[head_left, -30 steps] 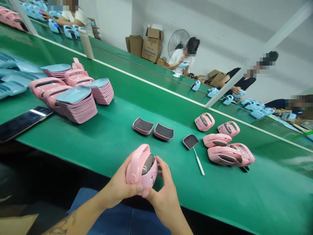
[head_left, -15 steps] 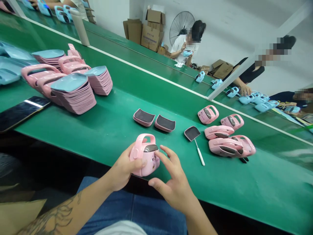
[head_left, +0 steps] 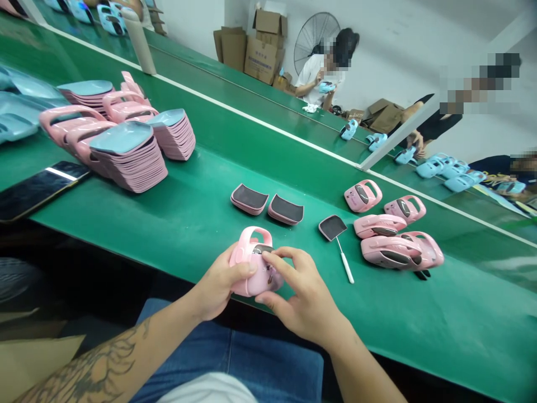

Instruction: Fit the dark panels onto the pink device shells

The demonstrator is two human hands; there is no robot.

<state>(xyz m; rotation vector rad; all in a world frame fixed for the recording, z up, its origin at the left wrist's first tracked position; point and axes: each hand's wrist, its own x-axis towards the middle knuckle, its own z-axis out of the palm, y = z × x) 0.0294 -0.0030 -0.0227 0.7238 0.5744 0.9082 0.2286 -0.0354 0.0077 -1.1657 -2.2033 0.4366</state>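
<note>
Both my hands hold a pink plastic case with a carry handle (head_left: 246, 286) just over the front edge of the green workbench (head_left: 293, 263). My left hand (head_left: 220, 284) grips its side, thumb across the front. The fingers of my right hand (head_left: 300, 294) lie over its dark grey panel, hiding most of that panel. To the right, a small dark-faced paddle with a white handle (head_left: 333, 228) lies on the bench. Beside it are two pink trays with dark pads (head_left: 249, 199) and several finished pink cases (head_left: 401, 252).
Stacks of pink shells with blue tops (head_left: 130, 159) and a black smartphone (head_left: 36, 190) lie at the left. A white rail (head_left: 268, 138) runs behind the bench. Co-workers sit at a second green bench with blue cases (head_left: 457, 173). Cardboard boxes (head_left: 264, 56) and a fan (head_left: 316, 43) stand behind.
My right hand has closed from beside the case onto its front. The case has turned slightly in my hands. The whole view has shifted slightly as my head moved.
</note>
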